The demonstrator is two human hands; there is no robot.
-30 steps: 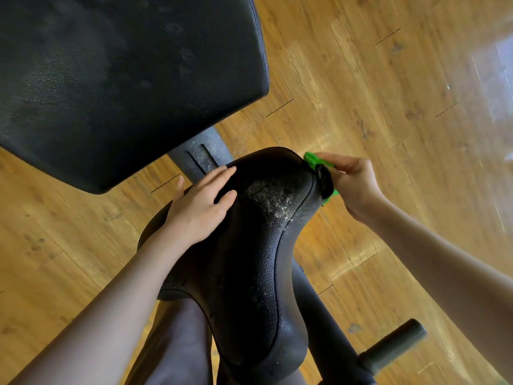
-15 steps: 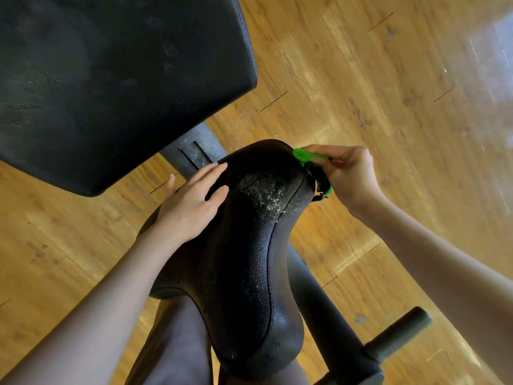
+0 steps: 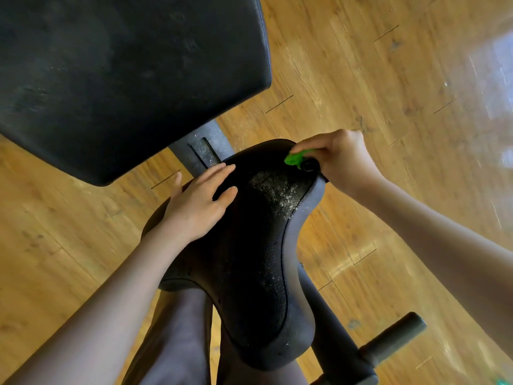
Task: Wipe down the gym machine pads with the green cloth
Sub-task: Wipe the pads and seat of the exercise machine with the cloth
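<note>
Two bare hands worked on a black saddle-shaped seat pad (image 3: 249, 273) seen from above. The left hand (image 3: 194, 201) lay flat on the upper left part of the pad, fingers straight and slightly spread, palm down, holding nothing. The right hand (image 3: 338, 159) was at the pad's far right corner, its fingers curled round a bunched green cloth (image 3: 295, 159), of which only a small bright fold showed below the fingers. The cloth touched the top edge of the pad, just beside a small round black knob (image 3: 307, 165) at that corner. Between the two hands the pad's textured surface carried a pale, speckled patch (image 3: 277, 193), with smaller flecks scattered lower down along its right side.

Beyond the seat pad, filling the upper left of the view, was a large flat black pad (image 3: 125, 73) with rounded corners, apart from the seat pad. A dark metal post (image 3: 201, 151) with a slot in it ran between the two pads, dusted with pale specks. Below right of the seat, a dark frame bar (image 3: 333, 337) ran down to a short grey-green cylindrical peg (image 3: 394, 339) that jutted out to the right. Everything stood on a glossy wooden plank floor (image 3: 388, 79), with a bright reflection toward the upper right. At the bottom of the view, the person's legs in dark trousers (image 3: 177, 343) showed beneath the seat pad.
</note>
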